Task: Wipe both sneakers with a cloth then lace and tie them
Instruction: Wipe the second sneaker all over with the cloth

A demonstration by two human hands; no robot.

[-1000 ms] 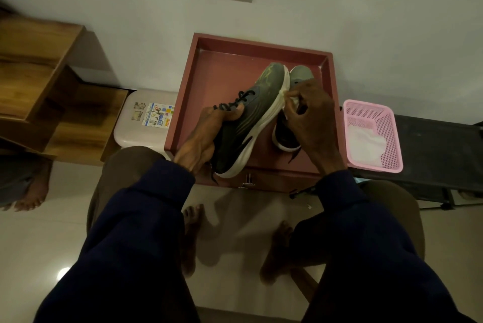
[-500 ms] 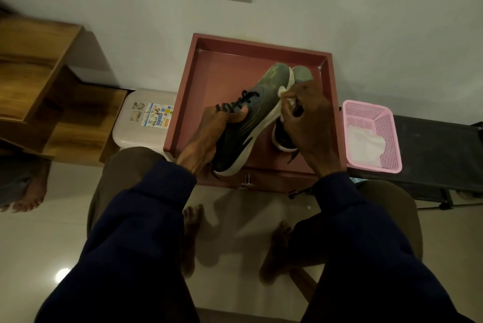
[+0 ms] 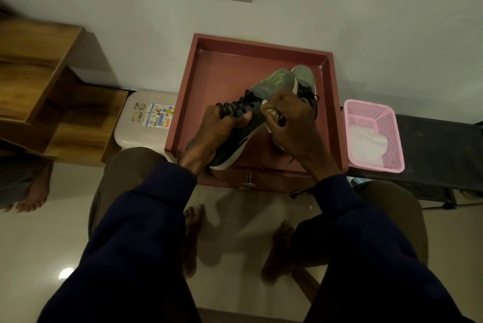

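Observation:
My left hand (image 3: 217,126) grips a grey-green sneaker (image 3: 264,92) with black laces and a white sole, tilted above the reddish tray (image 3: 224,61). My right hand (image 3: 292,126) holds a small bunched white cloth (image 3: 271,113) against the sneaker's side, near the middle of the shoe. The second sneaker (image 3: 304,79) lies in the tray behind my right hand, with only its toe and some lace showing.
A pink mesh basket (image 3: 386,129) with a white cloth inside stands on a black bench (image 3: 439,145) at the right. A cream stool (image 3: 136,124) and wooden shelves (image 3: 39,66) are left of the tray. Another person's bare foot (image 3: 34,192) is at far left.
My right hand with the cloth has slid down the sneaker from its toe toward the middle. My left hand has turned the sneaker slightly, so more of its upper shows.

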